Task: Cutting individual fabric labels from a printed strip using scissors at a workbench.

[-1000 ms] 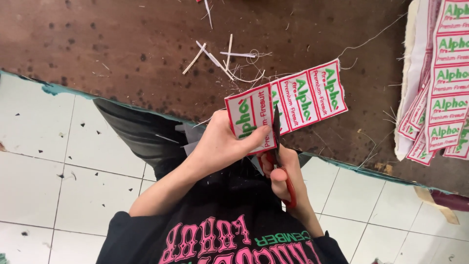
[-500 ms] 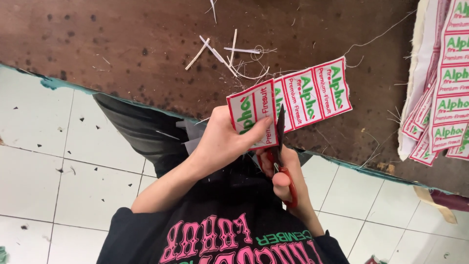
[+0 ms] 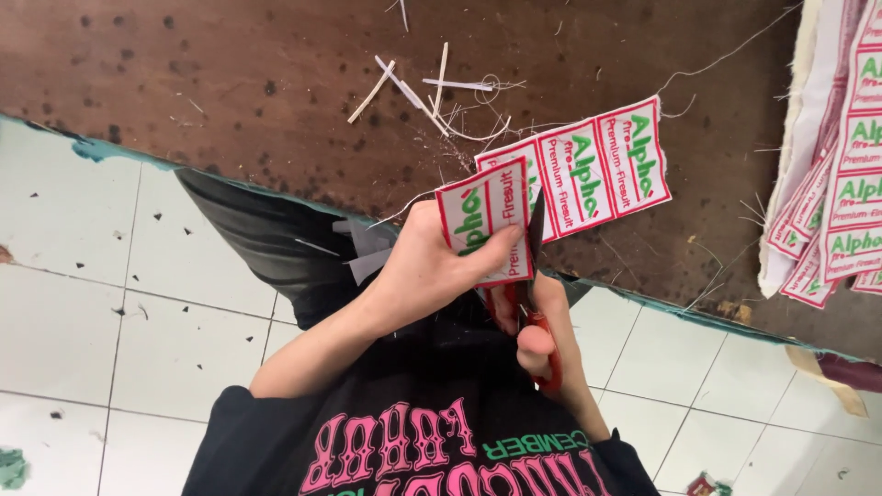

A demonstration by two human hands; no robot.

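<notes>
Two hands: both busy, working over the edge of a brown table [image 3: 230, 83].
Left hand [image 3: 432, 271]: fingers pinched on the end label of a strip of woven labels [image 3: 560, 184], thumb on the front face near the cut line.
Right hand [image 3: 542, 335]: wrapped through the red handles of scissors [image 3: 533, 276], closed grip on them.
Scissors: dark blades point up, sitting between the end label and the next one in the strip; blades look nearly closed, exact gap hard to tell.
Label strip: white fabric, red borders, green and red lettering; held in the air above the table edge, tilted, free end up and right.
Table scraps [image 3: 418, 92]: thin white offcuts and loose threads lying on the brown surface, well apart from the hands.
Label stack [image 3: 841, 184]: more strips of the same labels piled at the far right of the table, untouched.
Floor [image 3: 92, 294]: white tiles with small dark flecks, below the table edge.
Clothing: black shirt with pink print, dark trousers.
</notes>
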